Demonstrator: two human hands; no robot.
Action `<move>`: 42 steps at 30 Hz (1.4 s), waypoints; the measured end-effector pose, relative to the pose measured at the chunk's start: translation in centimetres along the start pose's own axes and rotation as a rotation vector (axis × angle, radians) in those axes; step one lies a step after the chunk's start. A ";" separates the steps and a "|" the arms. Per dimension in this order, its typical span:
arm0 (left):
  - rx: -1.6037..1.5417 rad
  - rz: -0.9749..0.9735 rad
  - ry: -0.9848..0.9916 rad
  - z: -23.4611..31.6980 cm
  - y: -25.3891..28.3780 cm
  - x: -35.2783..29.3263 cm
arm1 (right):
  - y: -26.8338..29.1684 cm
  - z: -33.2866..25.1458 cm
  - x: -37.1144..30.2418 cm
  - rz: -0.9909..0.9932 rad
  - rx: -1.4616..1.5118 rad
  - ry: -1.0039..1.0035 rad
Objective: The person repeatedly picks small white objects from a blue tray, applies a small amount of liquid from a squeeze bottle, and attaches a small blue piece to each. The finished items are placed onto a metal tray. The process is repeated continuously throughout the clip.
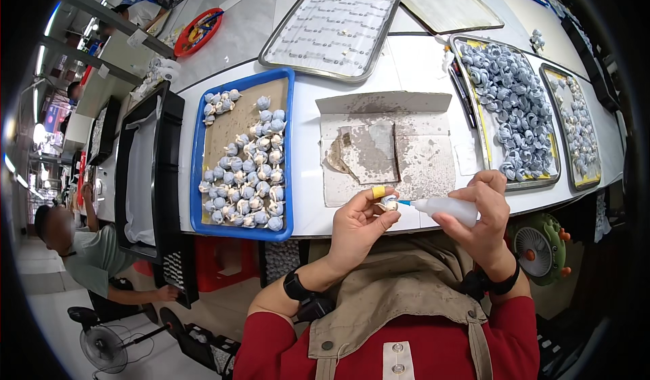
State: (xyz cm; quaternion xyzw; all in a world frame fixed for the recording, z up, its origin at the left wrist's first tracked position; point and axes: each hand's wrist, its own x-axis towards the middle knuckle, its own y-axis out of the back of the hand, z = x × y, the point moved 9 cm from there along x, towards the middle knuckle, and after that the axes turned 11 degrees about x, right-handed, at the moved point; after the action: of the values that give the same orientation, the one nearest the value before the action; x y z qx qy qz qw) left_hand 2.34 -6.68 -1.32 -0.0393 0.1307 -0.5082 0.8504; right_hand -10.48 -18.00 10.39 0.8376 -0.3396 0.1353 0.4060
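Small pale piece [388, 204] pinched in left hand [357, 225] fingertips at table edge; right hand [482, 212] grasps white squeeze bottle [448, 208], blue nozzle touching piece; blue tray [290, 151] of grey-blue bundles [249, 177] to left

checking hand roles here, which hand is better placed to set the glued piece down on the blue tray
Left. The left hand already pinches the small piece and is nearer the blue tray; the right hand holds the squeeze bottle.
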 end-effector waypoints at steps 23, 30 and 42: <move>-0.196 0.027 0.183 -1.2 0.9 0.2 | 0.3 2.8 0.1 0.140 0.050 -0.101; -0.260 -0.205 -0.001 1.7 -0.4 0.0 | -3.5 8.8 0.0 0.141 0.033 -0.383; -0.177 -0.246 0.061 1.5 -1.2 0.8 | 6.1 12.9 0.9 0.013 -0.588 -0.170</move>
State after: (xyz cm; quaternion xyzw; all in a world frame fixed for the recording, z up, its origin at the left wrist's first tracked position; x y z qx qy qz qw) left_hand 2.02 -8.06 0.24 -0.1145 0.1952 -0.5958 0.7706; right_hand -14.60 -31.06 6.25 0.6902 -0.4025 -0.0366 0.6002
